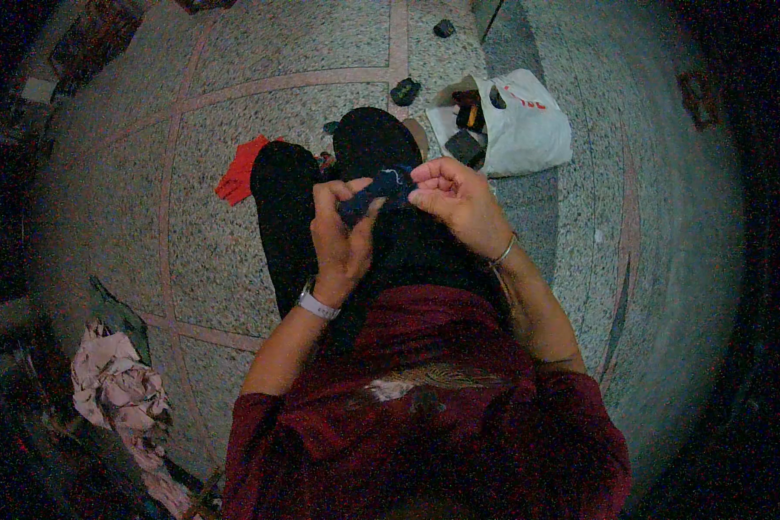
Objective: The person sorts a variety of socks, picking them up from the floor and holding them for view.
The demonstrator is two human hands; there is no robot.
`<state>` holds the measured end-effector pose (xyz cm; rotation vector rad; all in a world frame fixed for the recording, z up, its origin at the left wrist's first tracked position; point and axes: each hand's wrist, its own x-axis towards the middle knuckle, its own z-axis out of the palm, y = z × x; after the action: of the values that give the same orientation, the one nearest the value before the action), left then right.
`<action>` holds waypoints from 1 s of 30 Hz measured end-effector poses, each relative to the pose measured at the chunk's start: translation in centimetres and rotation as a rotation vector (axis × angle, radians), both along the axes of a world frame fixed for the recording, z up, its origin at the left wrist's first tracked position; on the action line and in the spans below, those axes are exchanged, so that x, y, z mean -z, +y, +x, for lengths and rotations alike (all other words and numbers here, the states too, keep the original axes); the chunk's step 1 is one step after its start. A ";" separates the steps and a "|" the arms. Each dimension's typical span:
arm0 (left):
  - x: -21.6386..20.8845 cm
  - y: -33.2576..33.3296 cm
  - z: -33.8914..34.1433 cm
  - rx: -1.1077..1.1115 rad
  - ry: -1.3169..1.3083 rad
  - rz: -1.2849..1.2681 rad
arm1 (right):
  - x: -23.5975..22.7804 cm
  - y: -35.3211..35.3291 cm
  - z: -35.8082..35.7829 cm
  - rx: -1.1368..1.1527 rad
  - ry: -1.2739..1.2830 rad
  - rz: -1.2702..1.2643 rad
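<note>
Over my lap, my left hand [342, 238] grips a small dark blue cloth [380, 192], bunched up and sock-like, with a pale mark near its upper edge. Fingers and thumb of that hand close around its left end. At the cloth's right end, my right hand [459, 204] is closed in a pinch, with thumb and fingertips together at the edge. The exact fold of the cloth is too dark to make out. My dark-trousered knees [373, 139] are raised just beyond the hands.
A white plastic bag [529, 130] lies open at the right, with dark bundled items inside. Two small dark bundles [405, 91] rest on the speckled floor [277, 52] farther off. Red cloth [243, 169] lies left of my knees; crumpled pinkish fabric [117, 377] is at the lower left.
</note>
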<state>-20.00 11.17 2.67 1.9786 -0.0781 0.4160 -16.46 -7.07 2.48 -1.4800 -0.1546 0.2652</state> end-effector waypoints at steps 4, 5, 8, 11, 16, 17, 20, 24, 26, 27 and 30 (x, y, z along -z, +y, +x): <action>-0.5 0.1 -0.4 0.072 -0.107 0.004 | 0.0 -1.3 0.0 -0.122 0.023 -0.107; 0.0 0.2 -0.5 0.088 -0.136 -0.028 | -0.2 -1.7 0.0 -0.168 0.067 -0.084; 0.6 0.8 -0.3 0.205 -0.264 0.080 | -0.2 -1.9 -0.3 -0.153 0.106 0.114; -0.4 1.0 -0.4 0.290 -0.313 0.340 | -0.1 -1.5 -0.2 -0.114 -0.005 -0.035; -0.7 1.0 -0.9 0.282 -0.367 0.476 | 0.4 -1.4 -0.3 -0.132 0.015 0.042; -1.3 0.9 -0.8 0.296 -0.361 0.491 | 0.5 -1.4 -0.4 -0.094 0.021 0.108; -0.3 1.2 -0.3 0.343 -0.403 0.622 | 0.2 -1.1 -0.3 0.020 0.051 0.202; 0.9 2.2 0.6 0.388 -0.526 0.699 | 0.8 -1.4 0.1 -0.044 0.118 0.181; 1.0 2.4 0.6 0.399 -0.540 0.702 | 0.3 -1.1 0.0 -0.055 0.117 0.235; 1.0 2.4 0.6 0.404 -0.547 0.703 | -0.1 -0.9 -0.1 -0.060 0.117 0.262; 1.2 2.6 0.7 0.426 -0.555 0.714 | -0.7 -0.8 0.0 -0.080 0.107 0.162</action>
<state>-19.30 13.73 1.48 2.3816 -1.1097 0.7065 -16.45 -7.85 3.22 -1.2978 -0.1455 0.3870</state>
